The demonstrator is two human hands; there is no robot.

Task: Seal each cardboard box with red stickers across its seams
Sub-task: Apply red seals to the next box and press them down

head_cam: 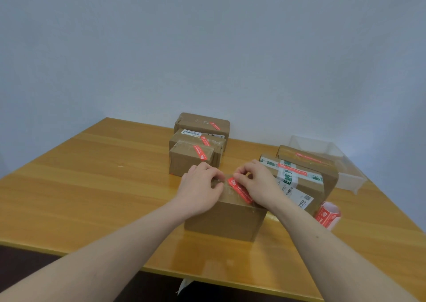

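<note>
Pressing: sticker going down on the near box, both hands on its top.
room: pale blue-grey wall (207, 48) behind, plain; nothing else shows beyond the table's far edge.
table: glossy wooden top (92, 174), flat, so the box should sit steady under pressure.
clear tray: see-through plastic bin (345, 163) at 2 o'clock from the hands, near the far right edge.
sealed boxes: stack of three (198, 140) at 12 o'clock, each with a red strip on top; two more (304, 177) at 3 o'clock, just beside the near box, also stickered.
near box: plain cardboard box (227, 216) centred under both hands, front face toward the person.
left hand: left hand (200, 186) on the box top's left part, fingers curled down onto the cardboard, apparently steadying; I can't tell if it pinches anything.
right hand: right hand (258, 181) on the right part, fingertips bent onto the sticker's far end; pressing or pinching, cannot tell.
sticker roll: roll of red stickers (328, 214) at 4 o'clock from the right hand, on the table by the boxes.
sticker: red sticker (239, 191) between the hands, long axis from 11 to 5 o'clock across the top; near end hidden by the right wrist.
key relation: right hand is on it, so my guess is the rub-down runs along that axis toward 5 o'clock.
</note>
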